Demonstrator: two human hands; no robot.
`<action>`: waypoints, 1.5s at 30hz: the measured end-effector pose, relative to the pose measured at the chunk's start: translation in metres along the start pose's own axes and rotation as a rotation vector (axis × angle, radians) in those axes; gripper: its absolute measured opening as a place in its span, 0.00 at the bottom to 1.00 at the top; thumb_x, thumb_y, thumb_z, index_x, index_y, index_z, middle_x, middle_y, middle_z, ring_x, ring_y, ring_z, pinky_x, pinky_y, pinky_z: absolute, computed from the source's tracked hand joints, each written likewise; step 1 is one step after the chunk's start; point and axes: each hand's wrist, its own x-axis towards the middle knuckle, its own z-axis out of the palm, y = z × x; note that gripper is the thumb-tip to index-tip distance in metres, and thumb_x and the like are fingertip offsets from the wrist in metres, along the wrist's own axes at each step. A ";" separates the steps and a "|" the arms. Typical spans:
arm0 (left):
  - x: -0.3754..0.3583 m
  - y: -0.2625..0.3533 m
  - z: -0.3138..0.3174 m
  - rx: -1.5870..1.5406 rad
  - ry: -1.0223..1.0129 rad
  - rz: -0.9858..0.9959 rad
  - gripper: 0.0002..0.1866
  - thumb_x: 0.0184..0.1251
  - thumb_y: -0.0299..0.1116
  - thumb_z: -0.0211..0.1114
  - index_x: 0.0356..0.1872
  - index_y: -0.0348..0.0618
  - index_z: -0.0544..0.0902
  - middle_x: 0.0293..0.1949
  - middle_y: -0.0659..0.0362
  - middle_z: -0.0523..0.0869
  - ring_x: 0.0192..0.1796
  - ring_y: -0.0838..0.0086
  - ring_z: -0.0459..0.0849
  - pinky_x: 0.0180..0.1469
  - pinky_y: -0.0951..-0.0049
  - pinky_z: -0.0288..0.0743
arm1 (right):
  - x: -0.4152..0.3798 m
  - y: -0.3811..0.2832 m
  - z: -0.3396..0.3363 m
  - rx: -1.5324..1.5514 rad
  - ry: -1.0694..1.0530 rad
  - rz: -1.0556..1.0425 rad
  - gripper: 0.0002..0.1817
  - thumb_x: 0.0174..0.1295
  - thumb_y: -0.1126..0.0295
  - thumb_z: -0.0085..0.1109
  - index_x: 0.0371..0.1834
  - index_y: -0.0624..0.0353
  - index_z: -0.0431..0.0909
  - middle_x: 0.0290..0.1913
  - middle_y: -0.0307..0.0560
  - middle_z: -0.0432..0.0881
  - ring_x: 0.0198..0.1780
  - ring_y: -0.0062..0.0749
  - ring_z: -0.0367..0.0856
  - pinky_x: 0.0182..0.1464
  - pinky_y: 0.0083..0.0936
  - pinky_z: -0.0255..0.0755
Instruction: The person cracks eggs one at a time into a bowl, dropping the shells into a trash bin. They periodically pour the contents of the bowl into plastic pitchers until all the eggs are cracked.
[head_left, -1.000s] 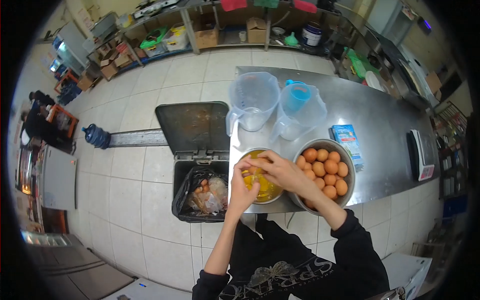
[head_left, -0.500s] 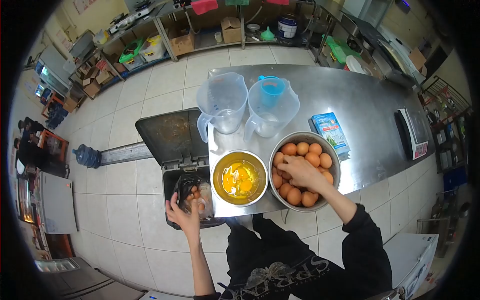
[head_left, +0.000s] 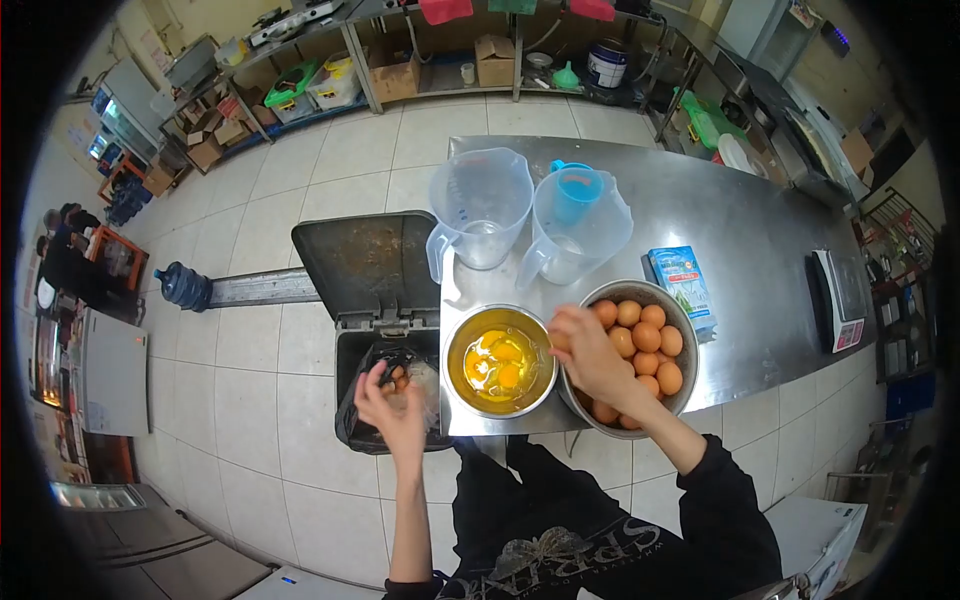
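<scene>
My right hand (head_left: 595,358) is closed around a brown egg (head_left: 560,341), at the edge between the metal bowl and the pot. The bowl (head_left: 455,385) stands on the table's near left corner with several yolks (head_left: 500,362) and clear egg white in it. Beside it, the large pot (head_left: 690,330) holds many brown eggs (head_left: 648,337). My left hand (head_left: 393,408) has its fingers apart over the open bin (head_left: 345,350), with nothing seen in it. Eggshells (head_left: 400,378) lie in the bin's black bag.
Two clear jugs (head_left: 481,215) (head_left: 565,250), one with a blue cup (head_left: 577,193), stand behind the bowl on the steel table (head_left: 740,230). A blue carton (head_left: 683,285) and a scale (head_left: 840,300) are to the right. People (head_left: 85,265) are at far left.
My right hand has lifted out of the pot with an egg and moved left towards the bowl. My left hand stays over the bin. The camera view has shifted slightly.
</scene>
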 end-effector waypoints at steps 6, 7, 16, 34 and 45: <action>0.002 0.046 0.033 -0.368 -0.306 0.267 0.24 0.59 0.27 0.67 0.59 0.47 0.78 0.56 0.52 0.77 0.61 0.62 0.74 0.62 0.64 0.67 | 0.025 -0.020 -0.011 0.298 -0.175 0.179 0.21 0.62 0.71 0.62 0.58 0.58 0.71 0.54 0.52 0.73 0.54 0.41 0.75 0.55 0.33 0.70; 0.001 0.066 0.032 -0.367 -0.405 0.309 0.25 0.59 0.25 0.68 0.60 0.44 0.77 0.55 0.54 0.77 0.55 0.68 0.77 0.57 0.69 0.70 | 0.030 -0.023 -0.011 0.419 -0.179 0.235 0.20 0.64 0.70 0.61 0.59 0.58 0.71 0.53 0.51 0.75 0.53 0.37 0.76 0.53 0.31 0.71; 0.004 0.090 0.035 -0.530 -0.606 0.199 0.24 0.55 0.25 0.72 0.56 0.39 0.80 0.47 0.53 0.83 0.36 0.74 0.87 0.39 0.77 0.82 | 0.051 -0.039 -0.023 0.863 -0.466 0.459 0.22 0.70 0.66 0.53 0.64 0.63 0.67 0.59 0.50 0.76 0.57 0.29 0.77 0.56 0.24 0.73; -0.007 0.054 0.067 -0.240 -0.405 0.308 0.23 0.60 0.21 0.64 0.57 0.35 0.71 0.49 0.47 0.79 0.45 0.63 0.84 0.44 0.71 0.81 | 0.043 -0.015 0.035 0.381 -0.466 0.127 0.29 0.60 0.74 0.48 0.68 0.59 0.59 0.57 0.62 0.69 0.58 0.59 0.73 0.59 0.43 0.68; 0.005 0.045 0.058 -0.503 -0.454 0.402 0.25 0.49 0.18 0.63 0.51 0.38 0.67 0.61 0.42 0.71 0.64 0.53 0.71 0.67 0.61 0.63 | 0.049 -0.032 0.011 0.306 -0.357 0.026 0.31 0.52 0.78 0.60 0.64 0.48 0.72 0.55 0.46 0.76 0.56 0.44 0.77 0.55 0.34 0.74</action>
